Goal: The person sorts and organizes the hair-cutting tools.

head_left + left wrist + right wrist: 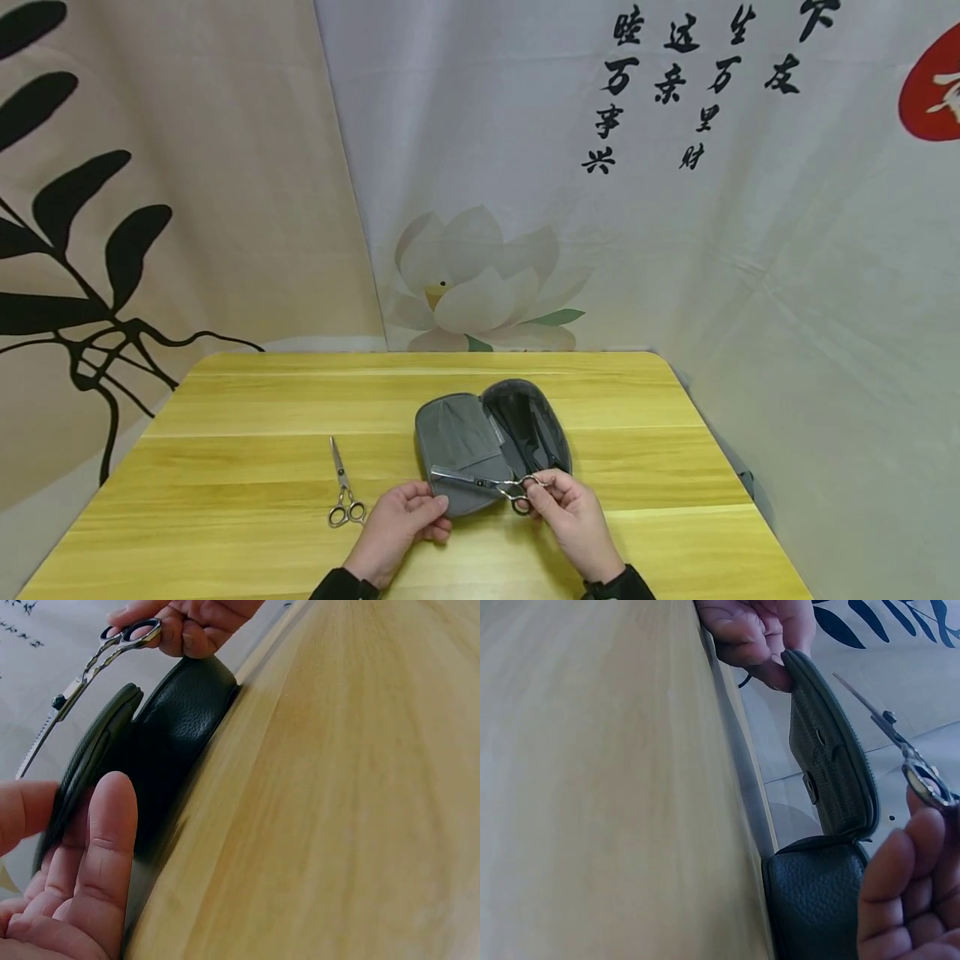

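The tabletop (pixel 247 417) carries the open case (pixel 493 447), set right of centre, well in from the right edge. The left hand (pixel 408 521) grips the case's left flap (pixel 453 433) near its front corner. The right hand (pixel 573 517) pinches the ring handles of the toothed scissors (pixel 487 482), held over that flap, tips toward the tabletop's left edge. The plain scissors (pixel 343 482) lie nearer that edge. Recommended handling: brace the flap, keep the blades together, and steer the tips clear of the left fingers.

The person wears a black left sleeve (pixel 335 586) and a matching black right sleeve (pixel 628 586).
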{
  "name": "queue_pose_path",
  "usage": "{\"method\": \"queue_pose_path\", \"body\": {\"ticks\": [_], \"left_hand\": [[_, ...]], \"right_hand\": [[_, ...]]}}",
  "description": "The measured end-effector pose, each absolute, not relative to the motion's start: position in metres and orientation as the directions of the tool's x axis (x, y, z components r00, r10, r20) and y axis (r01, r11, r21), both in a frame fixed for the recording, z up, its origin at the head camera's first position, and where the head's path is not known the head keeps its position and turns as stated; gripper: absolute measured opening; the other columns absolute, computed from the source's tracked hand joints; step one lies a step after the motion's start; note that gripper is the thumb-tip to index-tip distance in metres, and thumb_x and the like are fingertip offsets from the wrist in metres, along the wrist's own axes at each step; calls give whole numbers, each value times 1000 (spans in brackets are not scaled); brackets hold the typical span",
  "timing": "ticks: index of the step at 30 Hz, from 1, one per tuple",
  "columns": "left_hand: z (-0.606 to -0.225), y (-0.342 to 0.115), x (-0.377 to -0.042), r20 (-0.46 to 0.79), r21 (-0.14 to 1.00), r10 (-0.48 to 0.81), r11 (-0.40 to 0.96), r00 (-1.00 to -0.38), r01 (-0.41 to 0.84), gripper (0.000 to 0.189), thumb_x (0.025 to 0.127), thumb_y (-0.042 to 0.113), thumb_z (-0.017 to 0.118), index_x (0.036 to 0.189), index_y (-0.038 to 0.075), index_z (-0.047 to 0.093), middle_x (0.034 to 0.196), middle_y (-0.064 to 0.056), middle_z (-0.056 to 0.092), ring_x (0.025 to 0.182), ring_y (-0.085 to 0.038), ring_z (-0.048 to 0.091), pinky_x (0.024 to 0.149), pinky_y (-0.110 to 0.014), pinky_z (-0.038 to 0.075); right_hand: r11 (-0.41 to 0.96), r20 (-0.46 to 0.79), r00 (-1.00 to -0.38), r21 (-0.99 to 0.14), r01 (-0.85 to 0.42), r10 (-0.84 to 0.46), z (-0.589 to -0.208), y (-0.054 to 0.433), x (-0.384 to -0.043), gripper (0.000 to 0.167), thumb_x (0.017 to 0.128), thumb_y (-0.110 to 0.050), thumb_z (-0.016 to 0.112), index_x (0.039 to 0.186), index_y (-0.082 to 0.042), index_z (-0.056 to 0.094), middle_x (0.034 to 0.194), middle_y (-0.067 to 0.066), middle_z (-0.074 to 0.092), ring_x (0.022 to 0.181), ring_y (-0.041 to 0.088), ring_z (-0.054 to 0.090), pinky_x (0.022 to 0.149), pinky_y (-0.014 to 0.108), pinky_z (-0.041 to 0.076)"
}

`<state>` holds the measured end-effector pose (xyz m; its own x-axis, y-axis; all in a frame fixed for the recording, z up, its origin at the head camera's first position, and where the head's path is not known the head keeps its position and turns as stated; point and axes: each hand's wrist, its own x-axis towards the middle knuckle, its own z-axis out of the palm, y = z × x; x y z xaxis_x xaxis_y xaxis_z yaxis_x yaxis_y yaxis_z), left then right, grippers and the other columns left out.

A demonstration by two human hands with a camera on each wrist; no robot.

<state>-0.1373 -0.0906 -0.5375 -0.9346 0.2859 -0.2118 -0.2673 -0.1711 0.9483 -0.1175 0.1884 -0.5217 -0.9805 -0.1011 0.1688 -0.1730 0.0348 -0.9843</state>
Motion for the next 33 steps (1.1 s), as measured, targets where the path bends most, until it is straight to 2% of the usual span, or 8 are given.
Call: {"method": "queue_pose_path", "body": {"ticks": [4, 6, 11, 14, 22, 28, 30, 33], "left_hand": [[-539, -92, -140, -201, 944, 317, -190, -927, -270, 53, 103, 10, 71, 142, -16, 45, 93, -4, 75, 81, -17, 75, 75, -30, 66], [-538, -92, -140, -200, 942, 325, -196, -924, -273, 58, 105, 12, 69, 146, -16, 41, 94, -5, 76, 82, -17, 75, 75, -30, 66], [-537, -92, -139, -203, 939, 339, -199, -919, -281, 39, 109, 20, 64, 131, -11, 52, 88, -7, 77, 77, -15, 75, 72, -30, 66], [-538, -92, -139, -208, 937, 331, -202, -920, -285, 33, 109, 19, 64, 124, -8, 54, 85, -6, 77, 73, -14, 75, 69, -29, 66], [-541, -90, -139, -212, 932, 286, -228, -934, -281, 39, 106, 10, 66, 131, -16, 50, 89, -4, 78, 77, -15, 77, 75, -28, 67], [-541, -90, -139, -216, 927, 286, -240, -934, -288, 37, 106, 11, 66, 130, -14, 51, 90, -3, 78, 78, -15, 76, 75, -29, 67], [-540, -90, -139, -219, 926, 287, -239, -932, -291, 36, 106, 11, 66, 129, -13, 52, 90, -3, 77, 78, -15, 76, 75, -29, 67], [-539, -89, -141, -222, 927, 286, -235, -932, -293, 33, 106, 10, 66, 127, -12, 54, 88, -3, 77, 78, -16, 76, 74, -29, 67]], "right_hand": [[34, 165, -980, -985, -169, -107, -522, 189, -119, 18, 105, -9, 67, 108, 9, 68, 91, 1, 81, 80, 5, 74, 71, 26, 61], [34, 164, -981, -985, -168, -106, -522, 190, -119, 18, 104, -9, 68, 109, 9, 68, 91, 2, 81, 80, 5, 74, 71, 26, 61], [25, 161, -981, -986, -164, -108, -523, 190, -120, 19, 104, -9, 68, 109, 10, 68, 90, 1, 81, 78, 5, 74, 70, 27, 61], [22, 154, -983, -987, -158, -102, -522, 190, -119, 19, 104, -9, 68, 108, 10, 68, 89, -1, 81, 75, 5, 71, 69, 26, 61], [27, 120, -990, -992, -122, -76, -520, 190, -118, 20, 103, -11, 70, 106, 9, 69, 87, 2, 82, 71, 7, 68, 68, 26, 60], [-31, 86, -993, -996, -84, -84, -516, 191, -117, 22, 103, -10, 70, 102, 11, 65, 84, -3, 81, 69, 6, 67, 69, 24, 58], [-74, 80, -993, -995, -73, -89, -514, 192, -117, 16, 103, -8, 69, 98, 7, 65, 82, -4, 80, 69, 6, 67, 69, 23, 57], [-147, 91, -992, -986, -78, -85, -510, 195, -116, 10, 103, -4, 67, 93, -5, 66, 79, -5, 79, 67, 6, 68, 67, 22, 55]]}}
